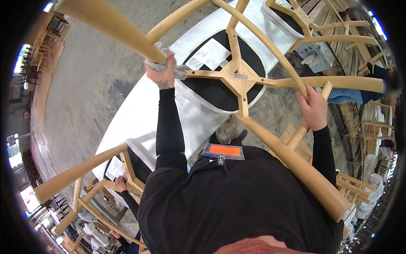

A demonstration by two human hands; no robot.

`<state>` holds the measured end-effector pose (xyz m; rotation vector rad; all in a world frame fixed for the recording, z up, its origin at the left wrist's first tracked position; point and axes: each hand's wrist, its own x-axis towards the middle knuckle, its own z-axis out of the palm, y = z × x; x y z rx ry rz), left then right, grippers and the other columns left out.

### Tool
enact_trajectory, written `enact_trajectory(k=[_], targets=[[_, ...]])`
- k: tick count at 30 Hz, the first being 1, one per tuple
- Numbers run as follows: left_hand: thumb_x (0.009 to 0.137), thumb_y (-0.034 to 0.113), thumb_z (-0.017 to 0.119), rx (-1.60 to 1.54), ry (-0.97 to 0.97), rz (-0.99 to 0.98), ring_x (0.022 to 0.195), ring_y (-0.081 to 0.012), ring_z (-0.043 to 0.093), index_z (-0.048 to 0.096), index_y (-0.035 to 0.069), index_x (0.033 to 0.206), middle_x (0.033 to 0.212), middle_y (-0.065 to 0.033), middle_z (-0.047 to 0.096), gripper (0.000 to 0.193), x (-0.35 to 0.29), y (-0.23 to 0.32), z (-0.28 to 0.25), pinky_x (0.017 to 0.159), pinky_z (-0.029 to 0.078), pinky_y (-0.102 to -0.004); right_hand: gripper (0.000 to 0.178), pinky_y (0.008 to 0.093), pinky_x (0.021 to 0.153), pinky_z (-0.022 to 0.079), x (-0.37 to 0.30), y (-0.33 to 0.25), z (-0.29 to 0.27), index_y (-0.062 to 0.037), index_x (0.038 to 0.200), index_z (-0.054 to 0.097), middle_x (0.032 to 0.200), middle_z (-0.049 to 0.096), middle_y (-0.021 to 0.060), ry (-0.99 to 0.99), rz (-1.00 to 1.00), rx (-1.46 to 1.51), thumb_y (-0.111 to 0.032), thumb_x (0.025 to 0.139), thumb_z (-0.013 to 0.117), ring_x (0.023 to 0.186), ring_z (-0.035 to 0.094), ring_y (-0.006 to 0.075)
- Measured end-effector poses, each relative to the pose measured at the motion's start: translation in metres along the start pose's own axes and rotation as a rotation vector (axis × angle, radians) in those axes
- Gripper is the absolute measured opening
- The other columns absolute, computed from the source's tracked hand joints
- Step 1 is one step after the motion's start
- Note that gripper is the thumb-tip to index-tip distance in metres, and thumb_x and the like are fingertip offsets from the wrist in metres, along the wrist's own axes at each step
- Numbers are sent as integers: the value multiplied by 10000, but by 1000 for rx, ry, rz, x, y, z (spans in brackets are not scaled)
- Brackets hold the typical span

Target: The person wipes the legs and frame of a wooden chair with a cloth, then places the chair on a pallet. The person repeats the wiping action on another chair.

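Observation:
An upturned wooden stool [243, 84] lies with its dark-bottomed round seat [203, 91] on a white padded surface [135, 112], its pale legs pointing up and outward. My left hand [163, 75] is closed around a crumpled grey cloth [181, 70], pressed against the leg [114, 29] at the upper left. Its fingers are partly hidden by the leg and the cloth. On the other side, my right hand [314, 109] grips the curved footrest rail [277, 50] where it meets the right-hand legs. A printed white sheet [208, 55] is fixed to the seat's underside.
At lower left stands another upturned stool [91, 197] with a co-worker's hand [121, 184] on it. A third one [296, 21] is at upper right, near a person in blue jeans [347, 96]. Stacked chairs [42, 48] line the far left; planks [334, 46] lie at right.

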<state>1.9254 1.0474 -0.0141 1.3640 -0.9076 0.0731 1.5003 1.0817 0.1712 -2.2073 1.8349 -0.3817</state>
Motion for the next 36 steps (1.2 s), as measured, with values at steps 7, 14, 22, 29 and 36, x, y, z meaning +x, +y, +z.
enact_trajectory(k=[7,14,22,29,36], targets=[[770,443,791,213,-314,-376,1053,-402,608,581,-16,1170,1053,-212,655,643,-84,-103,-11,904,474,-475,179,437,555,420,6,14,5,-63,893,624,611,564,147,50,-96,-10,-242,888,631,608,590,354],[902,210,630,-166,-380,-817,1135,-416,575,510,-57,1297,1230,-253,600,491,-125,-4,45,993,444,-446,186,447,553,424,-4,17,10,-78,885,628,616,572,143,77,-76,-8,-264,882,636,614,594,358],[846,332,568,863,-981,187,1480,-338,169,436,69,1447,1525,-84,389,670,-158,26,109,1145,51,-659,170,422,561,452,-6,10,-1,-95,911,664,598,580,114,48,14,12,-256,857,653,596,605,324],[848,269,519,630,-1217,456,1486,-276,206,508,123,1400,1523,-19,414,571,-226,70,161,1173,49,-633,161,406,550,449,-3,20,0,-98,920,675,583,578,106,34,4,21,-236,838,672,571,598,313],[877,322,498,422,-1273,986,1503,-299,154,414,166,1486,1562,12,359,634,-242,60,178,1171,39,-653,181,393,713,469,-2,26,1,-115,953,683,640,645,74,28,1,-28,-252,835,687,664,645,294]])
